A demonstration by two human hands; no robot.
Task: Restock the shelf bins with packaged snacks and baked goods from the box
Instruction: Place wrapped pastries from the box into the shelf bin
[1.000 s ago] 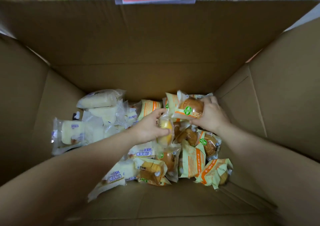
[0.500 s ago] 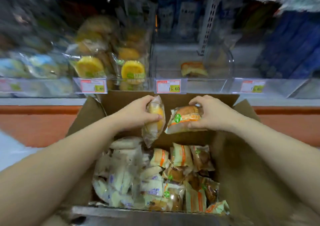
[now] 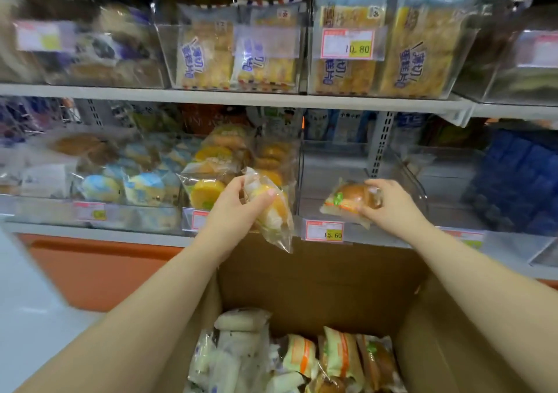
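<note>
Two packets are held at the shelf. The right hand (image 3: 392, 204) pinches a glossy, crinkled bun packet (image 3: 347, 199) by its right end, long axis running left to right, just over the front lip of the near-empty clear bin (image 3: 329, 163), which lies straight beyond the fingers. The left hand (image 3: 235, 211) grips a soft yellow cake packet (image 3: 271, 211), tilted, its loose film tail hanging above the cardboard box (image 3: 317, 275); the right hand looks nearer its drop

matt cardboard box (image 3: 317, 287), glossy clear plastic bins (image 3: 332, 163)
</note>
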